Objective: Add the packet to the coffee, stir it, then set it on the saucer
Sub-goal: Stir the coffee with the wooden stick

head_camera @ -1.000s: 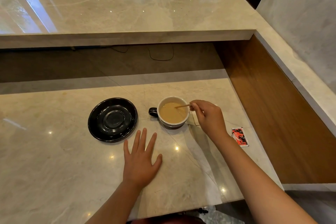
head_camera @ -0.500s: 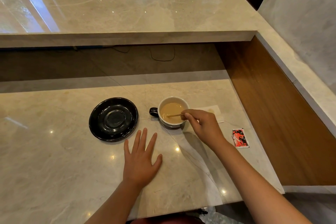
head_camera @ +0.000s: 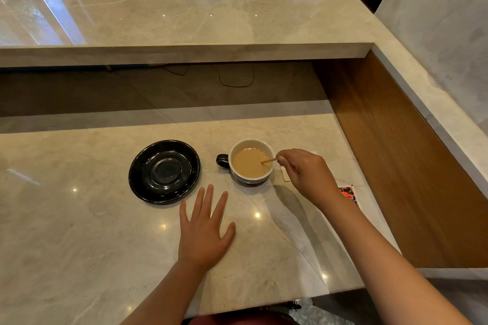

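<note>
A dark cup (head_camera: pixel 250 179) with a white inside holds milky brown coffee and stands on the marble counter, handle pointing left. My right hand (head_camera: pixel 306 174) is just right of the cup and pinches a thin wooden stir stick (head_camera: pixel 269 160) whose tip dips into the coffee. A black glossy saucer (head_camera: pixel 164 171) lies bare to the left of the cup. My left hand (head_camera: pixel 204 229) rests flat on the counter in front of both, fingers spread. A red and white packet (head_camera: pixel 348 192) lies on the counter behind my right wrist, partly hidden.
A pale paper napkin (head_camera: pixel 284 175) lies under my right hand beside the cup. A raised marble ledge (head_camera: pixel 184 53) runs across the back, and a wooden side panel (head_camera: pixel 396 155) closes off the right. The counter's front edge (head_camera: pixel 264 303) is near my body.
My right hand has swung the stick around inside the cup, from the near rim back to the right rim. The left hand, cup and saucer stay where they were.
</note>
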`<state>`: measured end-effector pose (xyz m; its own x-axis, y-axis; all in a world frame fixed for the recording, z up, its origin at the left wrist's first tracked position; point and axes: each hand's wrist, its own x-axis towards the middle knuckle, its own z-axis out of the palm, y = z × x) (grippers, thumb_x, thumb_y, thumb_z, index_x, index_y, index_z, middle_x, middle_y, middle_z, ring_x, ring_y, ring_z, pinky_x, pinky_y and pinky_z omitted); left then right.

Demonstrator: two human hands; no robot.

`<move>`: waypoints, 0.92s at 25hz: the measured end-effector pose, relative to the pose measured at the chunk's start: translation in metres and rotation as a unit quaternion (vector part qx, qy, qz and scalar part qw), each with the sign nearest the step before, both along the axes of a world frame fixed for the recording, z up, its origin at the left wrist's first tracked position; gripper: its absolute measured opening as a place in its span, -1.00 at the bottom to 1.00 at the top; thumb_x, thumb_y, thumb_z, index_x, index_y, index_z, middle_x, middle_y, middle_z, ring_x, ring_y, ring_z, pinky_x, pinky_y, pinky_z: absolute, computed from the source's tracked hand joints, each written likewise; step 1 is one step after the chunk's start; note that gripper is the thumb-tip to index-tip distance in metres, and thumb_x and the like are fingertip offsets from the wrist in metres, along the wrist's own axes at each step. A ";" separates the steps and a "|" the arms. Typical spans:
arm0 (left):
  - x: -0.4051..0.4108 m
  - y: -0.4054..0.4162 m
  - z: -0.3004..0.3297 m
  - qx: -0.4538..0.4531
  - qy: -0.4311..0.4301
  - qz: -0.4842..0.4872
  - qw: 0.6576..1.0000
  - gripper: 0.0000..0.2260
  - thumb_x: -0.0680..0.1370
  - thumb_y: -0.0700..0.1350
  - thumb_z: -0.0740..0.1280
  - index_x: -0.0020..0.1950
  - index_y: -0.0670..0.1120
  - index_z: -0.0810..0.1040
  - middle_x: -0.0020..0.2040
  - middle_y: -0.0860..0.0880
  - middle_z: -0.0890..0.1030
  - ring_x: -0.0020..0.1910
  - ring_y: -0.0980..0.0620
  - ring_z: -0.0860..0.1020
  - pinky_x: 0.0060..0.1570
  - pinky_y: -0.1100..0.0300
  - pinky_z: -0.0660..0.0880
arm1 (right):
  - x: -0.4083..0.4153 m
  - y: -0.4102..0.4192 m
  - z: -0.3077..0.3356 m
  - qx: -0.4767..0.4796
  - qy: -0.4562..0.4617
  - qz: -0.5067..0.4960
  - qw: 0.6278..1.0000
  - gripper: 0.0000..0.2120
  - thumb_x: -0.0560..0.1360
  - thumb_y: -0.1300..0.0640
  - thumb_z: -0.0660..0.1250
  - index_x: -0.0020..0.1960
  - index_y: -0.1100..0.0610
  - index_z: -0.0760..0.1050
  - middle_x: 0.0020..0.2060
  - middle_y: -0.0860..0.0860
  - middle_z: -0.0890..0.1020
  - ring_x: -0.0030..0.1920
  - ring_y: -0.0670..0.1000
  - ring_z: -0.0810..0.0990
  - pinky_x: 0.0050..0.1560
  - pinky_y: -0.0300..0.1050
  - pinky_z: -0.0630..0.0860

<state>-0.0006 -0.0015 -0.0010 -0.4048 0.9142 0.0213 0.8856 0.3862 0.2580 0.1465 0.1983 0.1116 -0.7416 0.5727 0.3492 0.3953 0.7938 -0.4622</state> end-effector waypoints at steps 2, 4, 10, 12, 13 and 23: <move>0.000 0.000 0.000 0.000 -0.001 0.000 1.000 -0.41 0.53 0.21 0.07 0.52 0.09 0.05 0.54 -0.09 0.02 0.49 -0.04 -0.09 0.36 -0.20 -0.18 | 0.005 -0.002 0.004 -0.031 0.005 -0.003 0.999 -0.69 0.53 0.08 0.11 -0.13 0.20 0.57 -0.31 0.09 0.67 -0.30 0.08 0.61 -0.29 -0.10 0.51; 0.000 0.000 0.000 0.001 -0.002 0.000 1.000 -0.41 0.53 0.22 0.07 0.52 0.08 0.05 0.54 -0.09 0.02 0.49 -0.05 -0.09 0.36 -0.20 -0.18 | 0.008 -0.006 0.004 -0.082 0.014 -0.017 0.996 -0.75 0.52 0.14 0.16 -0.14 0.20 0.59 -0.30 0.08 0.68 -0.28 0.05 0.62 -0.24 -0.11 0.51; 0.000 0.000 -0.001 0.001 -0.003 0.000 1.000 -0.41 0.52 0.22 0.07 0.52 0.09 0.06 0.54 -0.09 0.03 0.49 -0.05 -0.07 0.37 -0.20 -0.16 | -0.008 -0.032 -0.012 -0.181 0.082 -0.070 0.978 -0.84 0.52 0.25 0.26 0.03 0.20 0.60 -0.14 0.11 0.70 -0.12 -0.02 0.62 -0.08 -0.53 0.38; 0.000 0.000 -0.001 -0.001 0.000 0.001 1.000 -0.41 0.53 0.22 0.07 0.52 0.09 0.05 0.54 -0.09 0.02 0.49 -0.05 -0.08 0.37 -0.21 -0.16 | -0.008 -0.032 -0.010 -0.189 0.103 -0.093 0.972 -0.83 0.53 0.26 0.25 0.04 0.19 0.60 -0.17 0.07 0.69 -0.15 -0.05 0.62 -0.12 -0.51 0.40; 0.000 0.000 -0.001 -0.001 0.001 0.001 1.000 -0.41 0.53 0.22 0.06 0.52 0.09 0.06 0.54 -0.09 0.02 0.49 -0.05 -0.08 0.37 -0.21 -0.16 | -0.006 -0.030 -0.008 -0.194 0.115 -0.102 0.969 -0.82 0.53 0.28 0.24 0.03 0.18 0.60 -0.19 0.03 0.68 -0.18 -0.10 0.61 -0.14 -0.49 0.42; 0.000 0.000 0.000 0.000 0.002 0.000 1.000 -0.41 0.53 0.23 0.04 0.52 0.09 0.07 0.53 -0.09 0.04 0.49 -0.05 -0.06 0.37 -0.17 -0.19 | 0.040 -0.012 0.004 -0.300 0.193 -0.204 0.912 -0.80 0.55 0.24 0.21 -0.07 0.12 0.61 -0.21 0.05 0.67 -0.19 -0.10 0.65 -0.12 -0.21 0.58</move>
<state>-0.0003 -0.0018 -0.0011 -0.4043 0.9144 0.0231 0.8867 0.3856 0.2550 0.1865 0.1861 0.1151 -0.3125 0.9472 0.0719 0.3177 0.1756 -0.9318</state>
